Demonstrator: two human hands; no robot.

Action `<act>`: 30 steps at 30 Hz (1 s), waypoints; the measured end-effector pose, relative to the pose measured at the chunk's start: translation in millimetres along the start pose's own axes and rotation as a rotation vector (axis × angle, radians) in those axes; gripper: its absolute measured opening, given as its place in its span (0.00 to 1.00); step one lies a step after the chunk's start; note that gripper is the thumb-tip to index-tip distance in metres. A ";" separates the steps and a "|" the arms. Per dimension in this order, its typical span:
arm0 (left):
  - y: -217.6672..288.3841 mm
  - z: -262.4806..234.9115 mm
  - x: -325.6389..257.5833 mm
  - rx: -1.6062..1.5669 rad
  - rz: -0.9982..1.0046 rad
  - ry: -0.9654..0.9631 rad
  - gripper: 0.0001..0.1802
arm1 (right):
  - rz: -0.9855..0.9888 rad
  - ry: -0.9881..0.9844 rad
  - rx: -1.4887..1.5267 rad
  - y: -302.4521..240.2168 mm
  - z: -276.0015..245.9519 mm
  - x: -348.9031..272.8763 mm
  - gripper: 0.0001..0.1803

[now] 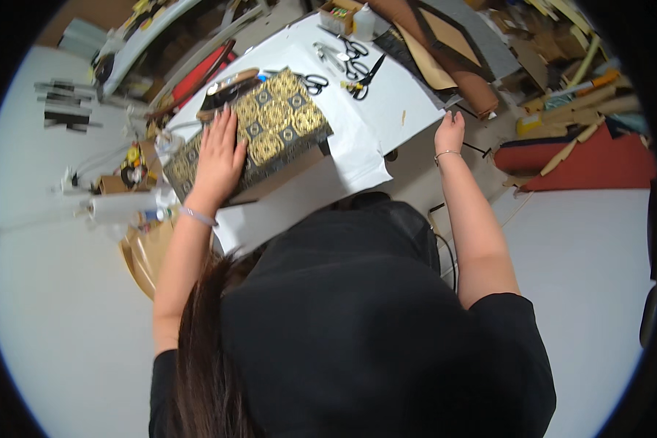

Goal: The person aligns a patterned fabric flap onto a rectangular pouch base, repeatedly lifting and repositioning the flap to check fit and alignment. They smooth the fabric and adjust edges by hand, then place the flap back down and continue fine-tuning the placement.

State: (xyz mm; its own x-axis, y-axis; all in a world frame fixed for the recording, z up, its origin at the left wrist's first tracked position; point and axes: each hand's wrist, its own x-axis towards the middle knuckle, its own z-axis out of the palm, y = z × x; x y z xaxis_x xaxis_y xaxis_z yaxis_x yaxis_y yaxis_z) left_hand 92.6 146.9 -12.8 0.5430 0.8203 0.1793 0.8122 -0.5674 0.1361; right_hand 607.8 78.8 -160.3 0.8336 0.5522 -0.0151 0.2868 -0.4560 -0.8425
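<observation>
The box (274,128), covered in black fabric with gold medallions, lies on the white sheet (387,109) on the bench, left of centre. The left hand (217,157) rests flat on the box's near left part, fingers (223,124) spread and extended. The right hand (449,131) is well apart to the right, at the sheet's right edge; whether its fingers pinch the sheet cannot be told. Several scissors (354,58) lie on the far part of the sheet. A brown roll (452,66) lies far right.
</observation>
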 end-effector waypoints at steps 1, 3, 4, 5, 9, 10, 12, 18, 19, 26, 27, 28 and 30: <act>1.5 2.6 3.0 -0.007 0.007 0.012 0.34 | 0.017 -0.021 -0.031 25.3 4.9 11.6 0.33; -0.3 4.5 1.2 0.105 -0.007 0.007 0.34 | 0.056 -0.109 -0.083 45.3 14.7 20.3 0.34; -3.2 6.2 -3.8 0.160 -0.056 0.004 0.33 | 0.081 -0.162 -0.105 44.8 16.6 20.8 0.35; 1.0 0.8 -5.1 0.220 -0.104 -0.026 0.33 | 0.111 -0.200 -0.128 44.2 16.0 24.6 0.35; 8.0 -18.5 -31.0 0.466 -0.193 0.181 0.32 | 0.068 -0.414 -0.159 60.4 6.3 94.9 0.31; 16.2 -23.1 -40.5 0.376 -0.267 0.281 0.31 | 0.055 -0.243 -0.134 69.7 8.8 106.3 0.31; 34.7 -25.4 -82.0 -0.041 -0.494 0.489 0.31 | 0.033 -0.246 -0.230 73.9 5.9 143.4 0.31; 196.2 74.0 -263.4 0.129 -0.926 0.440 0.25 | 0.384 -0.305 0.100 77.5 -2.7 267.4 0.29; 206.2 113.6 -320.7 0.217 -0.988 0.409 0.25 | 0.592 -0.349 0.329 70.3 5.9 267.0 0.31; 312.6 182.7 -377.3 -0.375 -1.410 -0.184 0.24 | 0.791 -0.507 0.807 27.5 55.2 293.6 0.50; 320.2 182.5 -375.1 -0.440 -1.428 -0.225 0.24 | 0.829 -0.503 0.853 30.5 68.5 302.9 0.52; 325.4 183.1 -372.3 -0.493 -1.430 -0.254 0.23 | 0.858 -0.493 0.935 36.9 79.2 314.7 0.52; 323.0 205.8 -354.5 -0.614 -1.391 -0.296 0.23 | 0.829 -0.484 1.169 62.3 81.8 366.6 0.41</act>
State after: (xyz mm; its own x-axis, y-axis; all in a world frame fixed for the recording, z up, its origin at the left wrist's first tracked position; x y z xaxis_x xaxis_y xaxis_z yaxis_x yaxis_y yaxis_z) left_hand 206.3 -312.4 -233.0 -0.4585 0.6502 -0.6058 0.5256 0.7481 0.4052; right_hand 892.7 310.0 -262.4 0.2687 0.7008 -0.6609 -0.8921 -0.0778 -0.4452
